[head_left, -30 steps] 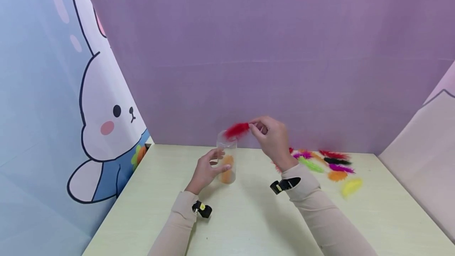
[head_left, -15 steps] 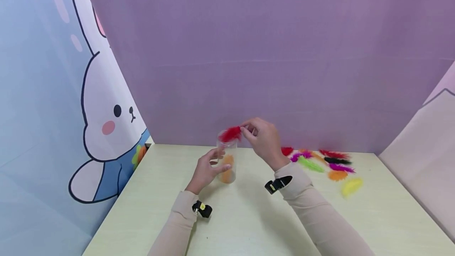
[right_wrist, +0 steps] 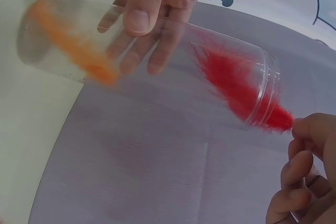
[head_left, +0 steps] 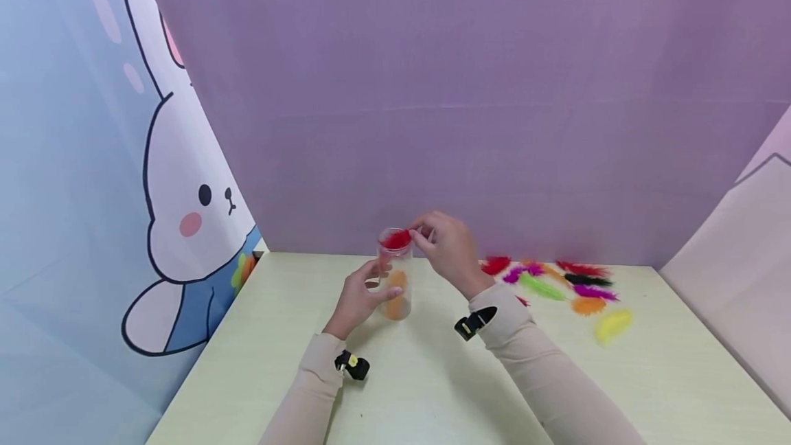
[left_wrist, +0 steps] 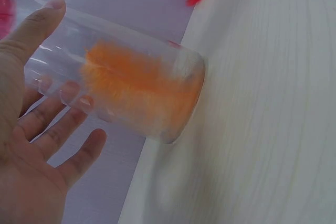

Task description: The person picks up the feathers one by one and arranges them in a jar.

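Observation:
A clear plastic jar stands upright on the table, with an orange feather inside near its bottom. My left hand holds the jar around its side, thumb on the near face and fingers behind. At the jar's mouth, my right hand pinches the end of a red feather between thumb and fingertip. Most of that feather is inside the jar's upper part, while its pinched end sticks out past the rim.
To the right on the table lie several loose feathers, among them a green feather, a black feather and a yellow feather. A purple cloth backdrop rises behind the table.
My right hand has moved left and down, bringing the red feather from above the jar's rim into its mouth. The left hand and jar have stayed in place.

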`<move>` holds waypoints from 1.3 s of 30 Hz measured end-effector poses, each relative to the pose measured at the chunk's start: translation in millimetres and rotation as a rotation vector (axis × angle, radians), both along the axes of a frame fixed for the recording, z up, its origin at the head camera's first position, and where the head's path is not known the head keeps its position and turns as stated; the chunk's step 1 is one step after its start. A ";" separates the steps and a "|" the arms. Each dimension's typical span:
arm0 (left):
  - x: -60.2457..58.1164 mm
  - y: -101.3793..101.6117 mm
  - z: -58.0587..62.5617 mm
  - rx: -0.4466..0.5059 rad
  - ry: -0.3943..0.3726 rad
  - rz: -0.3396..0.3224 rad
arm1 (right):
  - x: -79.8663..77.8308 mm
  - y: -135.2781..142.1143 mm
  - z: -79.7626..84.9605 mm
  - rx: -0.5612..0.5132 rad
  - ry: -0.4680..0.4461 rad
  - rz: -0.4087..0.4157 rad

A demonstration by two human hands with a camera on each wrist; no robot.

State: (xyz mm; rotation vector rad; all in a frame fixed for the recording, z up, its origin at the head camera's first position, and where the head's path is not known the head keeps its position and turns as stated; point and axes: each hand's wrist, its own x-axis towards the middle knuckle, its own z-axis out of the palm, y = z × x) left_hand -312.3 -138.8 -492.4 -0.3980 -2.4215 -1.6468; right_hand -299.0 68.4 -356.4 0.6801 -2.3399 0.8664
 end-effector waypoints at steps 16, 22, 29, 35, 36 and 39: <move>-1.2 0.6 -0.3 0.003 0.024 -0.006 | -3.9 2.0 -10.4 -0.002 -0.056 -0.012; -2.0 0.6 -1.1 0.032 0.041 -0.022 | -3.0 11.7 -20.4 -0.026 -0.051 -0.015; -2.4 0.9 -0.7 0.043 0.038 -0.025 | -2.4 34.0 -43.4 -0.036 -0.094 -0.081; -2.6 0.3 -0.5 0.055 0.033 -0.029 | -0.3 60.3 -70.0 -0.065 -0.161 -0.131; -2.5 0.1 -0.5 0.057 0.032 -0.028 | -0.1 64.7 -74.5 -0.071 -0.174 -0.141; -2.5 -0.5 -1.0 0.058 0.030 -0.024 | 0.5 78.7 -87.6 -0.081 -0.215 -0.178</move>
